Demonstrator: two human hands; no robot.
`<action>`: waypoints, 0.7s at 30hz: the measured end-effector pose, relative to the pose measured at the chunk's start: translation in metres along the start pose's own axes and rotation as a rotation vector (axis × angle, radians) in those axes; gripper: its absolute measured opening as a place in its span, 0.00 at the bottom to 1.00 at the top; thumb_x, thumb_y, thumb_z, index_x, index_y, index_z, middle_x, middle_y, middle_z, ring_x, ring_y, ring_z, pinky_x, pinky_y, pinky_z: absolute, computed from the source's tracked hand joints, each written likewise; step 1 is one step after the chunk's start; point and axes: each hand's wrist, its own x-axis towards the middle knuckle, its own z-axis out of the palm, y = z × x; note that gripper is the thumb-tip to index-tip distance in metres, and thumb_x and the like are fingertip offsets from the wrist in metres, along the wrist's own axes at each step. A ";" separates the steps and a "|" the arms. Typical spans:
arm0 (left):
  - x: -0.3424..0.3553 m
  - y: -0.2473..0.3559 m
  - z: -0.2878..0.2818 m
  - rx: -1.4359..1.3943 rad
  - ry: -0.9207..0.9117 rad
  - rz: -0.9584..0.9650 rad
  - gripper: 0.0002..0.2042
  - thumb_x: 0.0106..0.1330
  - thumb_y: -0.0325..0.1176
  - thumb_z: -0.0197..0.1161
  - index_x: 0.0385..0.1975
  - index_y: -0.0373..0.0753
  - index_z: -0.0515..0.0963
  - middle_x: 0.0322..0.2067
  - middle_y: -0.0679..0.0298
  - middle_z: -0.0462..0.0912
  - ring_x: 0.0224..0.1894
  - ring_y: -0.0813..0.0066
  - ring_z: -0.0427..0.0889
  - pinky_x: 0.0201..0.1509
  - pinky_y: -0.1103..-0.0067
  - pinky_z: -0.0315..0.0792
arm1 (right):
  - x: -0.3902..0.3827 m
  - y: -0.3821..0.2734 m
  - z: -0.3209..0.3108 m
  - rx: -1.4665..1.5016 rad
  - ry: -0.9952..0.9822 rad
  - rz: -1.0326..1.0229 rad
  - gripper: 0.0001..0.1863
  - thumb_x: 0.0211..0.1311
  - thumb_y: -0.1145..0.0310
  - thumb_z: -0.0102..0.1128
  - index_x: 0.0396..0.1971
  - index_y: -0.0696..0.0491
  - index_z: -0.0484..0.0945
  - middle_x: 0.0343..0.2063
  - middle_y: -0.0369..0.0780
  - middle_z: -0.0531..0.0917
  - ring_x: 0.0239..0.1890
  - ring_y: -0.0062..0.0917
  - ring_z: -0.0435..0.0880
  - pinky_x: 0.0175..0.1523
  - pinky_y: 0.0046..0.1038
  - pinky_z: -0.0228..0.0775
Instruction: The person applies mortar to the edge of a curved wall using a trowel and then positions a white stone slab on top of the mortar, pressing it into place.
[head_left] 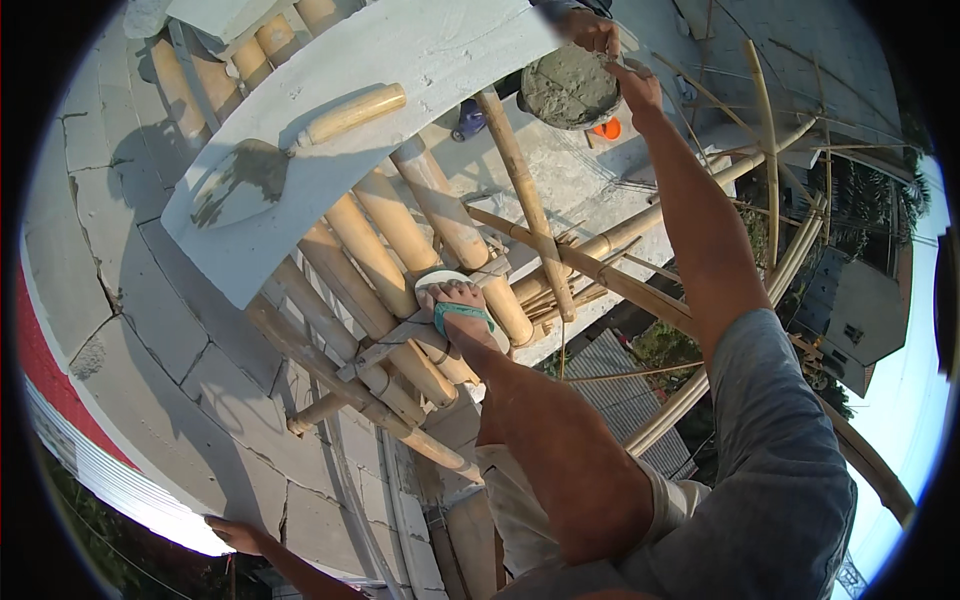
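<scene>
Grey sleeve [775, 420] nearest; your right hand [643, 88], fingers half-curled, at mortar bucket [563, 126] rim, 1 o'clock: slipping could spill it. Left hand [238, 536], 7 o'clock: hold unclear.

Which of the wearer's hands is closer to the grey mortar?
Right. The right hand is just beside the grey mortar, at its right side; the left hand is far off at lower left, beside the block wall.

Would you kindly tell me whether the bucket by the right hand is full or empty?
The bucket looks full or nearly so: grey mortar spreads across nearly its whole mouth.
</scene>
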 end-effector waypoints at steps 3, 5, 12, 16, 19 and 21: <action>-0.020 0.037 -0.006 -0.089 0.009 -0.077 0.33 0.70 0.59 0.40 0.59 0.35 0.70 0.57 0.50 0.73 0.58 0.51 0.73 0.61 0.68 0.68 | 0.000 0.032 0.026 0.107 0.320 -0.147 0.40 0.42 0.47 0.70 0.57 0.51 0.71 0.32 0.40 0.81 0.38 0.25 0.78 0.48 0.26 0.69; -0.007 0.025 -0.018 -0.060 0.016 -0.084 0.34 0.69 0.62 0.40 0.60 0.37 0.70 0.57 0.51 0.74 0.57 0.50 0.74 0.61 0.65 0.67 | -0.014 0.038 0.059 -0.556 0.829 -0.067 0.33 0.44 0.48 0.71 0.50 0.51 0.77 0.26 0.37 0.78 0.35 0.25 0.77 0.49 0.27 0.67; -0.016 0.032 -0.007 -0.067 -0.032 -0.181 0.31 0.70 0.57 0.43 0.61 0.38 0.69 0.59 0.53 0.73 0.59 0.54 0.73 0.61 0.68 0.68 | -0.027 0.052 0.038 0.420 0.286 0.189 0.20 0.46 0.54 0.74 0.25 0.53 0.77 0.16 0.30 0.64 0.17 0.17 0.61 0.25 0.24 0.57; -0.016 0.031 -0.016 -0.224 -0.020 -0.147 0.29 0.70 0.56 0.45 0.60 0.38 0.69 0.58 0.51 0.72 0.59 0.54 0.73 0.61 0.68 0.69 | -0.065 0.036 0.042 0.383 0.455 0.234 0.19 0.49 0.58 0.69 0.34 0.59 0.80 0.20 0.33 0.71 0.19 0.19 0.65 0.26 0.26 0.57; 0.000 0.004 -0.024 -0.156 0.012 0.022 0.29 0.71 0.55 0.46 0.60 0.37 0.69 0.57 0.49 0.73 0.58 0.53 0.73 0.61 0.68 0.69 | -0.116 0.025 0.065 0.552 0.475 0.192 0.16 0.52 0.60 0.66 0.32 0.58 0.80 0.17 0.32 0.68 0.15 0.19 0.62 0.22 0.25 0.53; -0.032 0.054 -0.023 -0.241 -0.086 -0.227 0.31 0.69 0.57 0.47 0.60 0.35 0.69 0.57 0.47 0.73 0.58 0.52 0.73 0.61 0.69 0.69 | -0.158 0.016 0.052 0.637 0.496 0.205 0.12 0.56 0.62 0.64 0.25 0.55 0.77 0.13 0.31 0.62 0.13 0.17 0.58 0.19 0.25 0.49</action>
